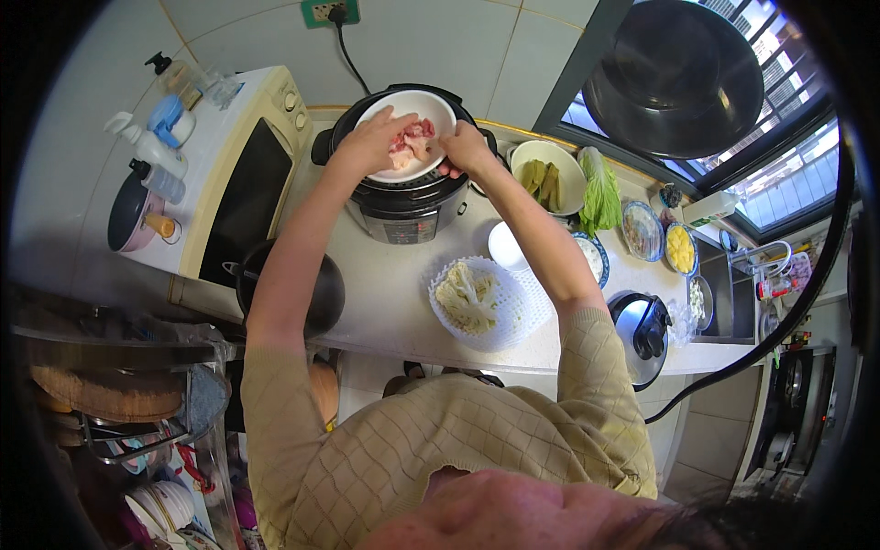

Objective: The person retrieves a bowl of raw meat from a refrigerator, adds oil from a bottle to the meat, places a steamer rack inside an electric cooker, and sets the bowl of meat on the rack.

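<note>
A white bowl point(431, 105) of raw meat pieces point(414, 139) is held over the electric pressure cooker point(397, 220), whose lid is off. My right hand point(467, 150) grips the bowl's right rim. My left hand point(378, 143) reaches over the left rim, its fingers against the meat; whether they pinch a piece is hidden. Most of the cooker's opening is covered by the bowl, though a dark perforated surface point(421, 180) shows below it.
A microwave point(237, 199) bounds the left side, with a dark pot point(323, 295) near it. White mesh point(526, 309) holding shredded cabbage point(467, 295) lies in front. Rightward are a bowl point(567, 161), leafy cabbage point(598, 192), a plate of yellow chunks point(680, 249), a lid point(636, 337) and a sink point(732, 309).
</note>
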Tool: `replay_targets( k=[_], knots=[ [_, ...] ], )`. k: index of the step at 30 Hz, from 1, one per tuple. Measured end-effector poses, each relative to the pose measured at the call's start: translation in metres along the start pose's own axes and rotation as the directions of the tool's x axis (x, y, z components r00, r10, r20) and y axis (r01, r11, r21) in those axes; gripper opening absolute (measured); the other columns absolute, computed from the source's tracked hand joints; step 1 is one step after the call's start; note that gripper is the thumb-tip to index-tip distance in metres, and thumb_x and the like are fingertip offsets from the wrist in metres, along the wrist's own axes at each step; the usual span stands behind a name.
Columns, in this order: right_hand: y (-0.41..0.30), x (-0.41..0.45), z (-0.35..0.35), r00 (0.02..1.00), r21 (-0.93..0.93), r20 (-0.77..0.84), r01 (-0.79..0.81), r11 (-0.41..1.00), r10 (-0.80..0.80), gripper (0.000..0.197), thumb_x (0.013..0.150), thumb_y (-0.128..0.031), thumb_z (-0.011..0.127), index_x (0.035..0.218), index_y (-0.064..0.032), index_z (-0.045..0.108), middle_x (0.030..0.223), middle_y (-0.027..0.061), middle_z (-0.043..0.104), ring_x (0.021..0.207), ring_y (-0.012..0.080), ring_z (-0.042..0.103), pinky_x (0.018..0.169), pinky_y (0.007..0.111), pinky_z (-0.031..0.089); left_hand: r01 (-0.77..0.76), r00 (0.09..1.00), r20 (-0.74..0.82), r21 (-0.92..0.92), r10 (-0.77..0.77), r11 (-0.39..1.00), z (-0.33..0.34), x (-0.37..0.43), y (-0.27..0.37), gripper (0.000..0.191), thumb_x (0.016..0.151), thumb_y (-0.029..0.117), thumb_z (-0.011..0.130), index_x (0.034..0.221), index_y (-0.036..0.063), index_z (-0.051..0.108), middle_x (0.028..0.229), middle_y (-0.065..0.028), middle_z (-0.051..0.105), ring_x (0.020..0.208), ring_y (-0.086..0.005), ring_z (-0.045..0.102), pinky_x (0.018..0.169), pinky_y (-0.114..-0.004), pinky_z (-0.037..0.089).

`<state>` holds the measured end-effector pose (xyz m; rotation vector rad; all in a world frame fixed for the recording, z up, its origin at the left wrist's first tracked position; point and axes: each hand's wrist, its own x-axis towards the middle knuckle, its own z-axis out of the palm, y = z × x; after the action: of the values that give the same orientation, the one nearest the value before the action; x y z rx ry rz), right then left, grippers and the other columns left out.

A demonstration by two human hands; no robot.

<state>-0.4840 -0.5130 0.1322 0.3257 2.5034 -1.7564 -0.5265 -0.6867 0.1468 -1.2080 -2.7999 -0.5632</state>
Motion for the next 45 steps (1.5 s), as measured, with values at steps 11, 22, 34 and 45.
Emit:
replay_targets(
  k=[11,22,34,45],
  knots=[
    [0.011,0.032,0.010,0.946,-0.865,-0.095,0.076,0.496,-0.310,0.026,0.073,-0.018,0.052,0.090,0.0017,0.048,0.077,0.0203,0.058,0.074,0.0328,0.058,0.064,0.041,0.047,0.082,0.995,0.081,-0.314,-0.060,0.946,0.029,0.026,-0.034,0.023,0.065,0.006,0.060,0.088,0.0090,0.062,0.081,-0.0117,0.060,0.079,-0.0258,0.057,0.070,-0.032,0.045],
    [0.054,-0.124,-0.044,0.964,-0.806,0.046,0.190,0.561,-0.260,0.018,0.074,-0.025,0.052,0.081,-0.0099,0.058,0.072,0.0124,0.059,0.066,0.0310,0.057,0.056,0.042,0.044,0.004,0.998,-0.056,0.022,-0.003,1.000,0.064,0.037,-0.021,0.007,0.065,0.007,0.059,0.071,0.0033,0.060,0.071,-0.0139,0.059,0.066,-0.0252,0.058,0.061,-0.033,0.045],
    [0.212,-0.307,-0.205,0.882,-0.869,-0.431,-0.462,0.177,0.189,0.013,0.066,-0.014,0.055,0.076,-0.0045,0.053,0.080,0.0123,0.053,0.078,0.0317,0.053,0.065,0.041,0.044,0.109,0.993,-0.040,0.007,-0.109,0.994,0.040,0.031,0.004,0.021,0.075,0.018,0.049,0.087,0.0040,0.059,0.082,-0.0176,0.058,0.076,-0.0325,0.056,0.066,-0.039,0.043],
    [0.245,-0.347,-0.255,0.876,-0.680,-0.472,-0.433,0.592,0.098,0.046,0.052,-0.012,0.058,0.098,-0.0107,0.054,0.088,0.0163,0.051,0.085,0.0339,0.050,0.075,0.038,0.042,0.274,0.931,-0.188,-0.210,-0.314,0.939,0.030,0.002,-0.002,0.023,0.070,0.023,0.056,0.088,0.0099,0.060,0.075,-0.0107,0.060,0.072,-0.0226,0.059,0.065,-0.032,0.045]
  ],
)
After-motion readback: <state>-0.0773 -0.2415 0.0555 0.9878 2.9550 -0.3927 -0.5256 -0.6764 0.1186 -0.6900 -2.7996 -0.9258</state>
